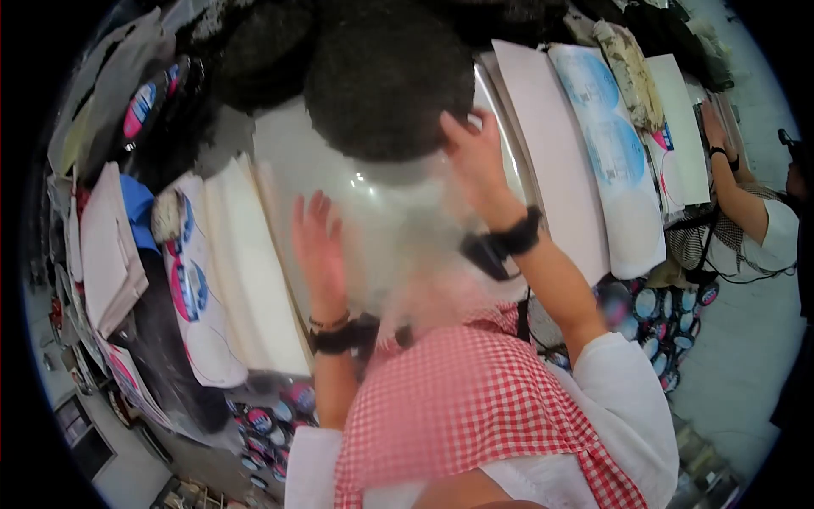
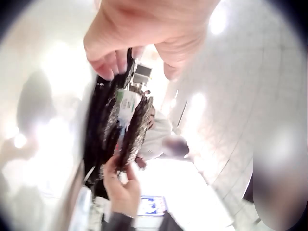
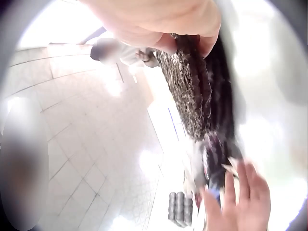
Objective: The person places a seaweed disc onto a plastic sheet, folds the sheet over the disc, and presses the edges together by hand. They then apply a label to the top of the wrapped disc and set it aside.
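Note:
A dark, rough-edged round stack [image 1: 390, 81] lies at the far side of a shiny metal surface [image 1: 373, 199]. My right hand [image 1: 479, 165] pinches its near right edge between thumb and fingers; the right wrist view shows this hand [image 3: 163, 21] with the layered dark sheets [image 3: 185, 86] in its grip. To the left, my left hand [image 1: 320, 250] hovers over the metal with fingers extended, apart from the stack. In the left wrist view, that hand [image 2: 149, 31] has thumb and fingers spread, and the pinched sheets [image 2: 137, 130] show beyond it.
White packages with blue print [image 1: 610, 157] and a pale flat sheet [image 1: 547, 161] lie on the right. Cream sheets [image 1: 254, 271] and a printed package [image 1: 199, 288] are on the left. More dark round stacks [image 1: 263, 55] sit behind. Another person's arm [image 1: 733, 191] reaches in at far right.

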The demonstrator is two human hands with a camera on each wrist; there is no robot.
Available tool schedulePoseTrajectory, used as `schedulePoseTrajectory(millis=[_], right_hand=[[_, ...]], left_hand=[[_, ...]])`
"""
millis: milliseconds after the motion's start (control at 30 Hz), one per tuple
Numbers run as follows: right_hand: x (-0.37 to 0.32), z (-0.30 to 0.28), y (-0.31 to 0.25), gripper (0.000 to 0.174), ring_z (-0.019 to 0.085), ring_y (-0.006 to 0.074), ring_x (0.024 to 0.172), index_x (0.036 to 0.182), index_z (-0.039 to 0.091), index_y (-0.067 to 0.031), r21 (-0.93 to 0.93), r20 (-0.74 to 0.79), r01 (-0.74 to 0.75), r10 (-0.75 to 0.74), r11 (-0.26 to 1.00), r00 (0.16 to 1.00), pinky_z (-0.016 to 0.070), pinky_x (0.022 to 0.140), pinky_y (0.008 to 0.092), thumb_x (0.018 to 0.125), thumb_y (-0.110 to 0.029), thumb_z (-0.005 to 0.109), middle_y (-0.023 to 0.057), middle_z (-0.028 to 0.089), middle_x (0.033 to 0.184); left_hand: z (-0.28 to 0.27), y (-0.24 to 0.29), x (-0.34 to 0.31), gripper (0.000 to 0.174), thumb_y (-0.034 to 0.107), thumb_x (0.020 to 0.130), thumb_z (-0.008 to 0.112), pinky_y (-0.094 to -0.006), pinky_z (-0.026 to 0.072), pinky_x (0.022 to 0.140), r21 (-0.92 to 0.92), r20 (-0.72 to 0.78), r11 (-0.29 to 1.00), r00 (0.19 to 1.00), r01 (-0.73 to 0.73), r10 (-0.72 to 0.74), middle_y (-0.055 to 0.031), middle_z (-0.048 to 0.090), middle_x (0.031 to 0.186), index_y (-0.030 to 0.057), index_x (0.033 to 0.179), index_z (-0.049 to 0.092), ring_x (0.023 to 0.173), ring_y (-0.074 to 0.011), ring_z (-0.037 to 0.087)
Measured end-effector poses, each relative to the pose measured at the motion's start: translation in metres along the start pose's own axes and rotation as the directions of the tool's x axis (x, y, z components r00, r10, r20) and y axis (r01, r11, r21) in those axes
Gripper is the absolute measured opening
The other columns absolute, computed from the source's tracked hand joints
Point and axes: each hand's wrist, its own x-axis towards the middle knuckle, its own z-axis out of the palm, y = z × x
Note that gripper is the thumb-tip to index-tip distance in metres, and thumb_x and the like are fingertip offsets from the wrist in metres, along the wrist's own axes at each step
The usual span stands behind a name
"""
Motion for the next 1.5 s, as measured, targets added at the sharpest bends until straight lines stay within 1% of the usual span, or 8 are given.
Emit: schedulePoseTrajectory(millis=[200,333,833,967,1200,1367,1467,1500], right_hand=[[-0.109,-0.107,0.054,0.049,0.056,0.0207,0.100,0.121,0.043,-0.0002,-0.767,-0.026,-0.039,0.030,0.640,0.999,0.0488,0.081,0.0321,0.085,-0.018,0.073,0.0125,0.055,0.109],[-0.083,-0.105,0.018,0.050,0.052,0.0286,0.111,0.126,0.047,0.0012,-0.819,0.306,0.436,-0.360,0.372,0.882,0.0449,0.093,0.0383,0.088,-0.025,0.068,0.0177,0.054,0.114],[-0.042,-0.072,0.070,0.051,0.042,0.0320,0.121,0.137,0.040,-0.0036,-0.760,0.485,0.593,-0.375,0.266,0.790,0.0343,0.105,0.0415,0.091,-0.014,0.059,0.0165,0.045,0.131],[-0.048,-0.073,0.068,0.050,0.040,0.0348,0.126,0.133,0.041,-0.0028,-0.620,0.394,0.452,-0.243,0.641,0.886,0.0334,0.107,0.0393,0.088,-0.013,0.061,0.0181,0.040,0.136],[-0.057,-0.061,0.058,0.048,0.036,0.0348,0.134,0.128,0.052,-0.0091,-0.704,0.702,0.686,-0.328,-0.186,0.632,0.0273,0.109,0.0509,0.085,-0.026,0.063,0.0187,0.041,0.142],[-0.059,-0.066,0.060,0.052,0.031,0.0333,0.138,0.128,0.055,-0.0133,-0.522,0.848,0.805,-0.070,-0.283,0.525,0.0222,0.113,0.0506,0.088,-0.046,0.057,0.0148,0.039,0.147],[-0.057,-0.068,0.066,0.053,0.030,0.0326,0.139,0.126,0.056,-0.0088,-0.533,0.839,0.778,-0.088,-0.333,0.537,0.0216,0.112,0.0508,0.089,-0.048,0.054,0.0137,0.038,0.148],[-0.058,-0.069,0.067,0.053,0.030,0.0326,0.138,0.125,0.056,-0.0090,-0.527,0.842,0.778,-0.085,-0.342,0.532,0.0215,0.112,0.0507,0.089,-0.048,0.054,0.0136,0.038,0.148]], left_hand=[[-0.013,-0.050,-0.044,0.055,0.019,0.100,0.052,-0.0373,0.0279,0.113,0.547,-0.148,0.833,0.971,-0.078,0.189,-0.0165,0.035,0.150,0.0000,0.147,0.029,0.139,-0.0252,0.033],[-0.022,-0.057,-0.048,0.052,0.019,0.100,0.052,-0.0370,0.0309,0.111,0.787,-0.122,0.608,0.939,-0.107,0.323,-0.0160,0.038,0.148,-0.0012,0.144,0.035,0.135,-0.0246,0.039],[0.011,-0.070,-0.008,0.024,0.010,0.089,0.063,-0.0410,0.0412,0.098,0.872,0.112,0.358,0.848,-0.334,0.517,-0.0156,0.052,0.126,0.0038,0.112,0.064,0.116,-0.0326,0.051],[0.008,-0.064,-0.019,0.012,0.007,0.085,0.067,-0.0374,0.0422,0.093,0.796,0.065,0.494,0.861,-0.349,0.504,-0.0118,0.053,0.109,0.0032,0.095,0.064,0.104,-0.0288,0.053],[0.010,-0.075,-0.010,0.012,0.007,0.080,0.069,-0.0394,0.0430,0.088,0.873,0.138,0.340,0.845,-0.350,0.517,-0.0129,0.049,0.100,0.0029,0.088,0.061,0.100,-0.0296,0.050],[-0.034,-0.009,-0.017,0.016,0.016,0.084,0.070,-0.0451,0.0322,0.107,0.722,0.491,0.467,0.854,-0.510,0.172,-0.0134,0.051,0.130,0.0044,0.088,0.059,0.136,-0.0386,0.035],[-0.076,0.019,-0.058,0.014,0.017,0.084,0.069,-0.0507,0.0219,0.112,0.632,0.773,0.269,0.564,-0.727,-0.291,-0.0130,0.047,0.138,0.0093,0.085,0.058,0.141,-0.0361,0.028],[-0.084,0.014,-0.070,0.015,0.019,0.082,0.070,-0.0539,0.0131,0.115,0.688,0.721,0.279,0.591,-0.670,-0.362,-0.0108,0.042,0.146,0.0130,0.082,0.057,0.143,-0.0330,0.025]])
